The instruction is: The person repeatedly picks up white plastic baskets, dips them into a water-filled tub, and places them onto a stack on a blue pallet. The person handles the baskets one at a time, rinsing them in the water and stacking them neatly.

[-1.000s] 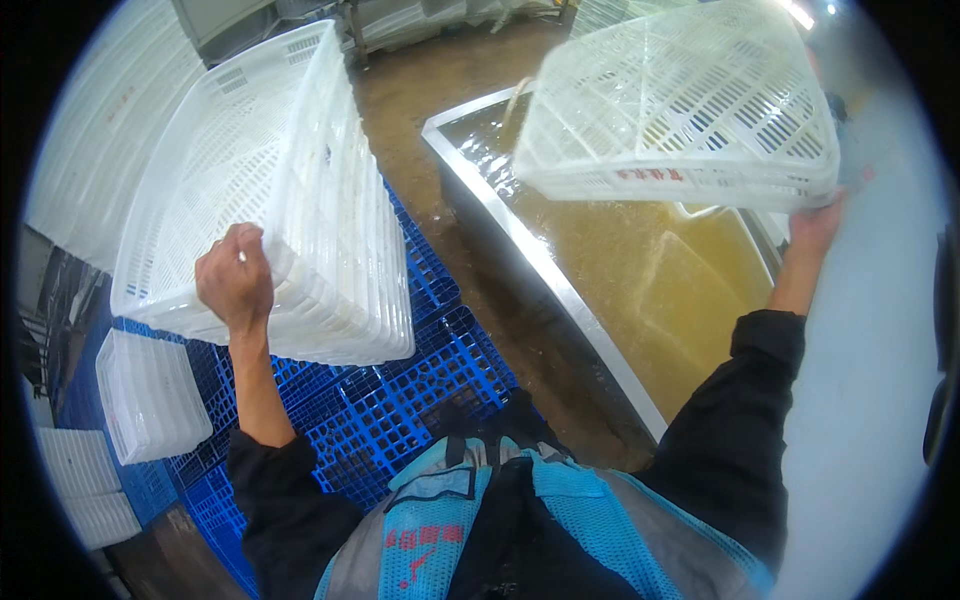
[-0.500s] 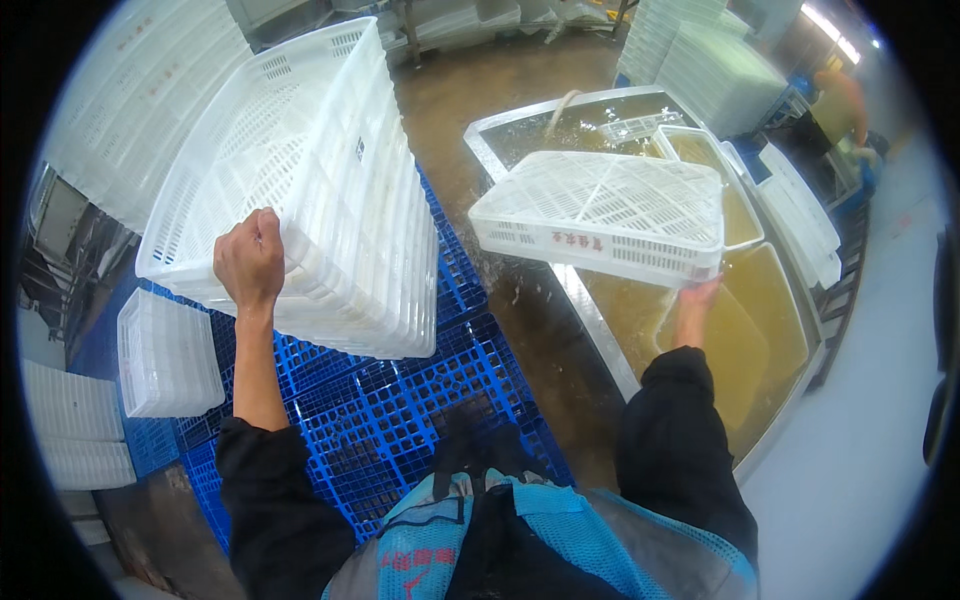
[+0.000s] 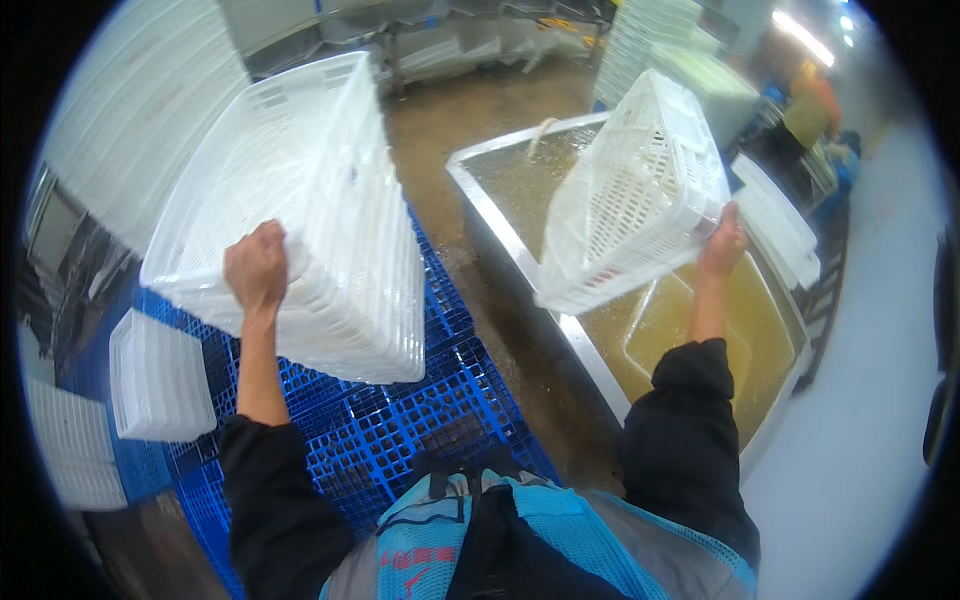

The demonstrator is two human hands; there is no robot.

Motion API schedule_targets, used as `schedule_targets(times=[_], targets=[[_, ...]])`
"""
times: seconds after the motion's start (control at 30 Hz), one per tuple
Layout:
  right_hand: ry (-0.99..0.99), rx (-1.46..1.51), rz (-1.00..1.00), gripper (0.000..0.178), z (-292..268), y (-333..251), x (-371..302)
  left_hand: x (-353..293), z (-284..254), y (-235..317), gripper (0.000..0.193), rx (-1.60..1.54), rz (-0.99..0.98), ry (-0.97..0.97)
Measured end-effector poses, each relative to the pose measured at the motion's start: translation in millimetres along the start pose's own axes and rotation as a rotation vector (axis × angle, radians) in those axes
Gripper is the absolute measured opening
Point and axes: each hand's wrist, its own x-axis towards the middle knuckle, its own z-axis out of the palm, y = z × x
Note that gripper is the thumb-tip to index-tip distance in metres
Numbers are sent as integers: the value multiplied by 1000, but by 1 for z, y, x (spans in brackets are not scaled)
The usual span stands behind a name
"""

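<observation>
My left hand (image 3: 257, 268) is closed over the near rim of the top crate in a tall stack of white plastic crates (image 3: 340, 285). My right hand (image 3: 724, 243) grips the right edge of a single white perforated crate (image 3: 635, 200). That crate is tipped steeply on its side, with its slotted bottom facing left, above a metal-rimmed tub (image 3: 508, 238) of cloudy yellowish water. Partly under the water, below my right hand, lies another white crate (image 3: 640, 335). Motion blurs the held crate slightly.
Blue plastic pallets (image 3: 390, 430) carry the stack. Smaller stacked crates (image 3: 160, 375) stand to its left, and a tall crate pile (image 3: 140, 110) rises behind. More crates (image 3: 690, 75) stand beyond the tub. A person (image 3: 810, 115) is at the far right, near a pale wall (image 3: 870, 400).
The crate in my right hand has swung from nearly level, bottom up, to a steep tilt. My right hand has risen and moved slightly right. My left hand stays on the stack.
</observation>
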Motion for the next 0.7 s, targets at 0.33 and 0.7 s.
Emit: schedule_targets(times=[0.33, 0.7], targets=[[-250, -362, -692, 34, 201, -179, -44, -14, -35, -26, 41, -572, -10, 42], [-1039, -384, -1289, 19, 439, -140, -236, -19, -69, -201, 52, -932, -457, 456]])
